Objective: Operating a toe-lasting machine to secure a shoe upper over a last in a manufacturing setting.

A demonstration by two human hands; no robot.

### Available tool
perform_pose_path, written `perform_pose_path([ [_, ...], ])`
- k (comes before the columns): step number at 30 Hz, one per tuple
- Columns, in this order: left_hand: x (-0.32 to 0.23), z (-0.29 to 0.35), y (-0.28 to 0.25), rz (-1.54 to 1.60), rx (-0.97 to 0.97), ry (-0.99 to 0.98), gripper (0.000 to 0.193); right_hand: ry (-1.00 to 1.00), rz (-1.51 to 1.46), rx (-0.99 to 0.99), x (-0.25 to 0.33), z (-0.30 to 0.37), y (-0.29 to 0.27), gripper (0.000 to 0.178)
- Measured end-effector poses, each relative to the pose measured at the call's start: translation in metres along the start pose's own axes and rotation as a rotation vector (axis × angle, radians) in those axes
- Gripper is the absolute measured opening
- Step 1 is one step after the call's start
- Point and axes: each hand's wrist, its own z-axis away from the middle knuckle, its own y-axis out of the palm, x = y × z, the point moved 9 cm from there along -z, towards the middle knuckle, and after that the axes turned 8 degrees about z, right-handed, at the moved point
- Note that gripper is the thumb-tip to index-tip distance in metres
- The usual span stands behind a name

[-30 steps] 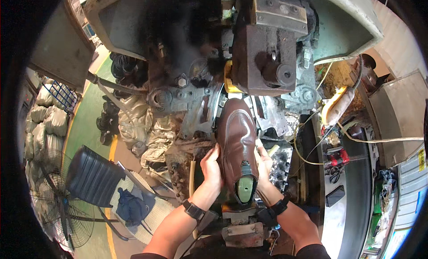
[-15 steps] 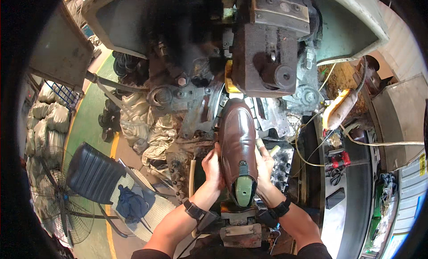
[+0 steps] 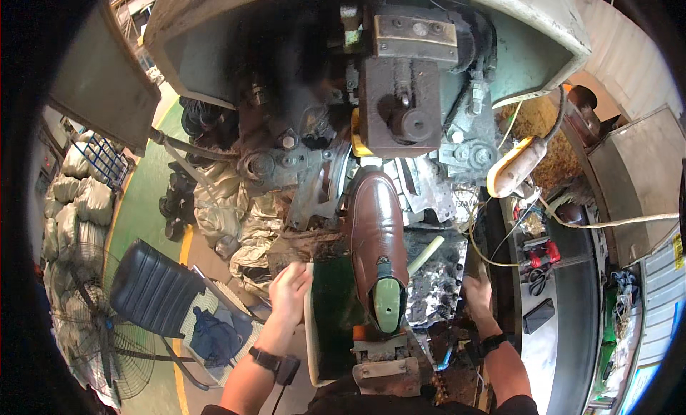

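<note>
A brown leather shoe upper [image 3: 376, 225] sits on a green last [image 3: 388, 304], its toe up against the metal plates of a dark machine [image 3: 400, 104]. Both of my hands are off it, one to each side. My left hand [image 3: 289, 293] is open beside the pale rim of a dark green panel [image 3: 332, 300], its fingertips close to that rim. On the other side my right hand [image 3: 478, 295] is open near the dark edge of the machine, its fingers partly blurred. Neither hand shows anything in its grasp.
A hanging yellow and grey handheld device [image 3: 518, 166] with cables is at the right. Scissors [image 3: 538, 280], a red tool [image 3: 547, 254] and a black phone-like object [image 3: 538, 315] lie beside the machine. At the left are a black chair [image 3: 153, 283], a fan [image 3: 93, 322] and pale sacks [image 3: 246, 233].
My hands have let go of the shoe and moved apart, the left one leftward and the right one rightward. The shoe stays at the machine. My view has shifted slightly.
</note>
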Motion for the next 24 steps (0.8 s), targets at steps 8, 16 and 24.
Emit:
perform_pose_path([
  [8,0.023,0.019,-0.061,-0.023,-0.119,-0.073,0.021,0.112,-0.065,-0.089,-0.043,-0.013,0.059,0.098],
  [16,0.011,0.049,0.063,-0.145,0.139,0.083,0.030,0.135,-0.220,0.154,-0.024,0.002,0.063,0.106],
  [24,-0.001,0.166,0.216,-1.008,0.669,0.827,0.095,-0.315,-0.142,0.544,0.139,0.089,0.047,0.069],
])
